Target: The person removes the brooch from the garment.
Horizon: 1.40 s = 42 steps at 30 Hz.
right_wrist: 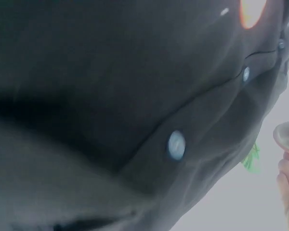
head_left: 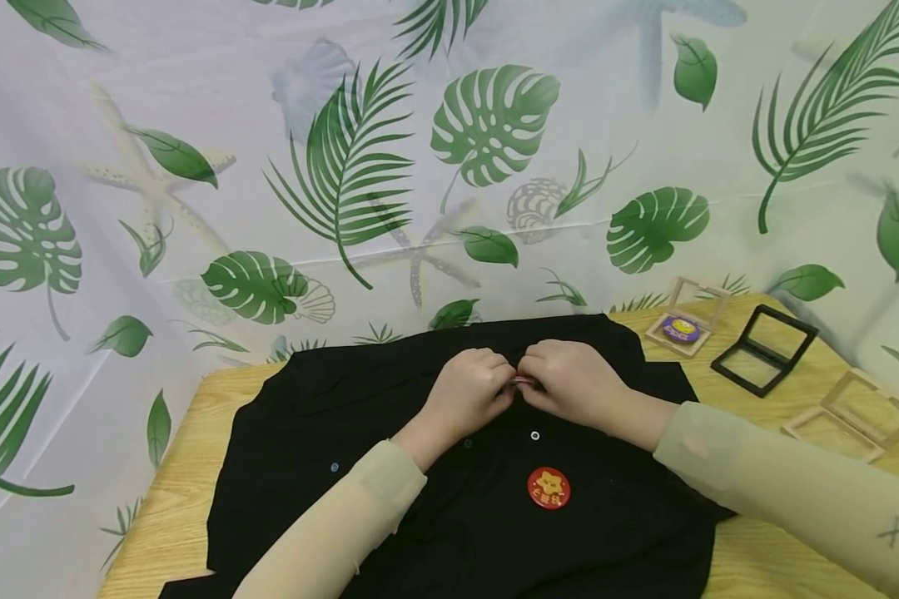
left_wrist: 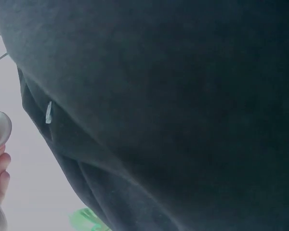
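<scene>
A black buttoned shirt (head_left: 419,507) lies spread over the table. Above its upper middle, my left hand (head_left: 474,387) and right hand (head_left: 569,378) meet and pinch a small round badge (head_left: 523,381) between their fingertips. Mostly hidden by fingers in the head view, this badge (left_wrist: 2,129) shows a pale, silvery face at the left wrist view's edge. In the right wrist view, the badge (right_wrist: 283,137) appears at the right edge, beside curled fingers (right_wrist: 288,175). A red round badge (head_left: 549,488) with a yellow star figure rests on the shirt below my hands.
At the table's right stand a beige hinged frame (head_left: 653,337) holding a purple and yellow badge (head_left: 680,327), a black open frame (head_left: 764,358) and another beige frame (head_left: 824,426). A leaf-patterned cloth (head_left: 389,166) hangs behind the wooden table (head_left: 187,453).
</scene>
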### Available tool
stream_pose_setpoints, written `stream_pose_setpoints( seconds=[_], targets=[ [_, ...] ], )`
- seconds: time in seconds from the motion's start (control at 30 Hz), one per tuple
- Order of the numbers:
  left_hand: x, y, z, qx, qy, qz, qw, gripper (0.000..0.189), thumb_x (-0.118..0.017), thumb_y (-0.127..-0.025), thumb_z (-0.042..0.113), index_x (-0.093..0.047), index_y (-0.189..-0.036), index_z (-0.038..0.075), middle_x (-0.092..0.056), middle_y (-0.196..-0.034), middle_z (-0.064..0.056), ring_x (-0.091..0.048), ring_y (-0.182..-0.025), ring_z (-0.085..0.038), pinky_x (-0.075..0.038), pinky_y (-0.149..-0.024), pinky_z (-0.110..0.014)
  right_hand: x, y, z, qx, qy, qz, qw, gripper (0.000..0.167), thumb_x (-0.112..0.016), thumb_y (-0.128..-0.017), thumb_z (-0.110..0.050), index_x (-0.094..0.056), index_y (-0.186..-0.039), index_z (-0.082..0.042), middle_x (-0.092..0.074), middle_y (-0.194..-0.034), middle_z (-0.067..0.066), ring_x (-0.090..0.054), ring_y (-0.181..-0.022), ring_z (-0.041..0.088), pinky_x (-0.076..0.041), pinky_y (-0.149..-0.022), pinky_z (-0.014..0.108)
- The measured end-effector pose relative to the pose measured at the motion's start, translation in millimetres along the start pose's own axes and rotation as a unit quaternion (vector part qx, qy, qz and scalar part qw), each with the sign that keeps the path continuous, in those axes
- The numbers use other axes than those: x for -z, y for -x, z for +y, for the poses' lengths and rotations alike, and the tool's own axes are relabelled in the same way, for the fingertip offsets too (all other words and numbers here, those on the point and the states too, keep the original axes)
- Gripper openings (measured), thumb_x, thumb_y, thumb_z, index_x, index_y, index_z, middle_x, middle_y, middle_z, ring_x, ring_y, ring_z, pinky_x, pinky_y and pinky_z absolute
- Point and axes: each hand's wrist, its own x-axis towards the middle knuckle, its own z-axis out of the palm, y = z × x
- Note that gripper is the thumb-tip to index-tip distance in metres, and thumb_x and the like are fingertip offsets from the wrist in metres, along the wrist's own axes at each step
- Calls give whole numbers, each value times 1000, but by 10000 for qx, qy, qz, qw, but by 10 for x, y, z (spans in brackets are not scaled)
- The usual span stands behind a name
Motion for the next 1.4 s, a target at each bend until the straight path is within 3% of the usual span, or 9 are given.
stream_pose_setpoints(
  seconds=[0.47,0.83,1.03,1.23,1.4],
  targets=[
    [9,-57,-13,81,112,-50,9999,7,-81,-86,9,-76,-85,13,-75,-85,2,-70,-81,-15,-57,-80,-28,-19,-17,-54,-184,479,210,9985,30,-84,-79,-8,-57,-66,-12,-53,-62,0,-51,-55,15,-41,-52,28],
    [-41,-8,-35,-236,-92,53,9997,8,-80,-83,7,-75,-83,13,-75,-85,2,-70,-79,-14,-56,-76,-27,-50,44,-42,255,601,295,9974,32,-88,-81,-12,-59,-68,-10,-56,-62,2,-52,-55,15,-44,-51,28],
    [-31,-18,-28,-199,-107,94,9997,11,-80,-80,7,-71,-76,14,-74,-80,2,-68,-75,-14,-55,-73,-26,-63,40,-54,275,649,379,9968,35,-87,-81,-11,-56,-65,-11,-54,-61,2,-51,-53,15,-43,-50,27],
    [-21,-15,-34,-105,-113,66,9999,9,-81,-82,8,-74,-80,14,-74,-82,3,-69,-77,-13,-55,-74,-26,-41,42,-41,104,503,315,9982,28,-87,-83,-13,-62,-71,-10,-59,-66,3,-55,-58,16,-47,-53,29],
    [-36,-7,-52,102,-53,-40,9999,6,-82,-86,14,-78,-89,17,-75,-86,5,-69,-79,-12,-55,-74,-27,-4,39,-6,-266,238,239,9991,23,-88,-83,-16,-66,-79,-11,-61,-71,1,-56,-61,15,-48,-55,29]
  ],
)
